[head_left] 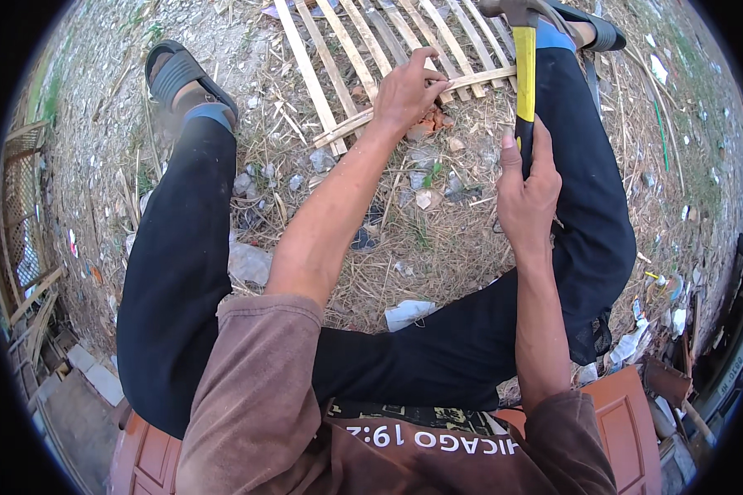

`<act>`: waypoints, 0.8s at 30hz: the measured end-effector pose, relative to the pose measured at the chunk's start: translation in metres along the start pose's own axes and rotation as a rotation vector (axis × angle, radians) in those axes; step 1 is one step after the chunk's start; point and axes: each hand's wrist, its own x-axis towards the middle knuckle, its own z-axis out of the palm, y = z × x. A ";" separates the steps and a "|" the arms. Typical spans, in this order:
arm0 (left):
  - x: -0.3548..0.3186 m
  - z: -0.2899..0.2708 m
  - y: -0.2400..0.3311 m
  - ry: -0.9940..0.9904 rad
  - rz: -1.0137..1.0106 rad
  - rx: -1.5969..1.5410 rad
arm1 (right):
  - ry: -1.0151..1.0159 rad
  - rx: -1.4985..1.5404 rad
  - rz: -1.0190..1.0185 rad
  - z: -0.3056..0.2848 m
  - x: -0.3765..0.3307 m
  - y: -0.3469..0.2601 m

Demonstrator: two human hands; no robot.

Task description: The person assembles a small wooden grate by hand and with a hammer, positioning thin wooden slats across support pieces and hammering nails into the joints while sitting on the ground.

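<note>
My right hand [528, 186] grips the black handle of a hammer [525, 74], whose shaft is yellow higher up. The hammer is held with its dark metal head away from me, at the right side of a row of wooden slats [308, 70]. A thin crosswise strip [485, 77] lies over the slats' near ends. Over this strip is my left hand [404, 95], its thumb and fingers pinched together. Whatever sits between those fingertips is too small to make out. Beneath the slats' near ends, a reddish broken brick [425, 125] shows.
My legs in black trousers spread either side of the slats, with a grey sandal [177, 74] on the left foot. Straw, stones and a white scrap [409, 314] litter the ground. A reddish-brown panelled board [623, 429] lies beneath me; a lattice panel [23, 214] stands far left.
</note>
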 end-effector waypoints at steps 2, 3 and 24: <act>0.001 0.000 0.005 -0.005 -0.002 -0.001 | -0.063 -0.083 0.002 0.012 -0.010 0.027; -0.001 -0.001 0.006 -0.020 -0.011 -0.009 | -0.130 -0.156 0.005 0.019 -0.016 0.044; 0.000 0.003 -0.007 0.038 0.043 0.019 | 0.003 -0.075 -0.071 -0.003 0.003 0.005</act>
